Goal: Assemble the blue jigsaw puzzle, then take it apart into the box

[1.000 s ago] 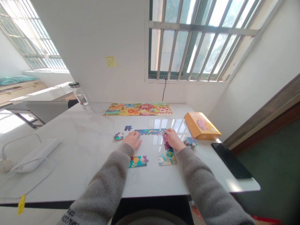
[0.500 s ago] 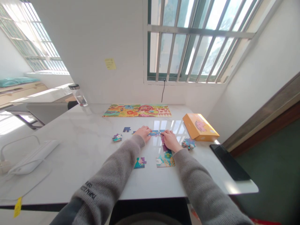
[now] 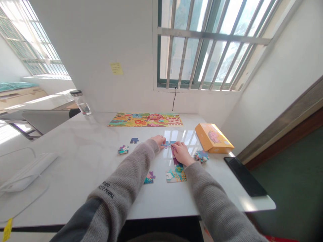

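Note:
My left hand [image 3: 158, 141], its fingers pinched together, is at the left end of a short row of blue jigsaw pieces [image 3: 166, 145]. At the row's right end my right hand [image 3: 182, 153] has its fingertips closed on the corner piece and covers part of the joined pieces. From there a joined strip of purple and green pieces [image 3: 179, 167] runs toward me, ending in a pair with orange plants [image 3: 176, 175]. A loose teal and purple piece [image 3: 150, 177] lies partly behind my left sleeve. Farther left is a single dark blue piece [image 3: 134, 140].
Small piles of jigsaw pieces lie at left [image 3: 123, 149] and right [image 3: 201, 156]. A finished-looking farm picture strip [image 3: 146, 120] lies along the wall. An orange box [image 3: 214, 137], a black phone-like slab [image 3: 244, 176], a bottle [image 3: 81, 103] and a white power strip [image 3: 32, 171] stand around.
My left hand has moved right, closer to my right hand, and its fingers have drawn together at the row. My right hand stays at the corner. The view has shifted slightly.

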### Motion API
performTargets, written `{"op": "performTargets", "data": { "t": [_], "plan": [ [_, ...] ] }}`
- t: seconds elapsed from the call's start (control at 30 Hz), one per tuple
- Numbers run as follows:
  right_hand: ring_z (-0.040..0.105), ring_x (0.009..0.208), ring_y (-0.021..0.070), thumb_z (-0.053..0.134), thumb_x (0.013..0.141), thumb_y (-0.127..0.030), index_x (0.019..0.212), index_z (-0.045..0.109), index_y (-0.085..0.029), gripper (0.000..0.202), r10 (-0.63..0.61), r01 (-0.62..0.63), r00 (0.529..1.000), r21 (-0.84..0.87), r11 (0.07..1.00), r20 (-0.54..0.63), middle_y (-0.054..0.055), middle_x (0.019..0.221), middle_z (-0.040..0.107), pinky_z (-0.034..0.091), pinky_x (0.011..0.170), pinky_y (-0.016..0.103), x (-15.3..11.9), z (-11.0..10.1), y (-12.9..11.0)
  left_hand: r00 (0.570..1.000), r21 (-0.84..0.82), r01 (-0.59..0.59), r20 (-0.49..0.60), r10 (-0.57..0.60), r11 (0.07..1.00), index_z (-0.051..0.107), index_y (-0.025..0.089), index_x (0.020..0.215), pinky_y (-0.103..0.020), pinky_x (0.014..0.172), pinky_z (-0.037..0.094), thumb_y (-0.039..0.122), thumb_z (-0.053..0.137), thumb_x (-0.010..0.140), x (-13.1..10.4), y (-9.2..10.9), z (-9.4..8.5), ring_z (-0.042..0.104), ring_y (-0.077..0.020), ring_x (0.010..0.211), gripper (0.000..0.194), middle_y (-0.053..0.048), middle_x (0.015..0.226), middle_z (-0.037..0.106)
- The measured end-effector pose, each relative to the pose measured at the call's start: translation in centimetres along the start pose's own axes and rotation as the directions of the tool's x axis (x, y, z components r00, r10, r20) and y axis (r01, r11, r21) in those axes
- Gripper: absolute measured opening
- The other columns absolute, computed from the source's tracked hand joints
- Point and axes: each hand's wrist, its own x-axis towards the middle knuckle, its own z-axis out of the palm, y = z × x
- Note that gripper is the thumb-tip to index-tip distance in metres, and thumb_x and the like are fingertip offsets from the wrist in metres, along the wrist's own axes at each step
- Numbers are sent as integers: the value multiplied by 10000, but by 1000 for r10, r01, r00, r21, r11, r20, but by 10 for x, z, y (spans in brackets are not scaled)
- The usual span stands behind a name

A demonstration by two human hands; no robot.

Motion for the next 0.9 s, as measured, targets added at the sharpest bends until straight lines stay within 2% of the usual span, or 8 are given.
{"op": "performTargets", "data": {
  "t": [0.3,0.53,0.7,0.9],
  "plan": [
    [493,1049,255,437,925,-120,1286,607,-152,400,15,-15,1000,17,1000,-27,120,1144,621,391,981,367,1,1,1,998,0,7,-56,-7,1000,638,219,988,-316,857,509,330,667,827,-7,-1,3,606,-231,1022,198,-69,1009,653],
    [491,1064,262,428,962,-155,1283,621,-174,375,-10,10,1000,-9,1000,5,122,1182,625,397,965,375,1,-2,-3,999,-11,-40,-31,39,999,657,283,1171,-319,961,477,314,636,868,-4,-1,4,601,-223,1082,305,-60,1088,635],
    [488,1065,276,417,985,-196,1260,644,-191,357,-12,13,1000,-45,999,11,123,1205,622,407,932,390,0,-2,-4,1000,-32,-25,-9,25,999,716,286,1118,-344,982,473,284,623,883,-3,7,-1,591,-252,1106,252,-82,1103,630],
    [485,1046,277,449,969,-198,1253,648,-221,347,-20,21,1000,-84,996,3,120,1185,619,411,903,383,-1,-1,-6,1000,-28,-14,3,14,1000,702,281,1146,-350,1008,463,296,603,902,-7,16,-4,578,-250,1139,264,-79,1150,631]
  ]
}}
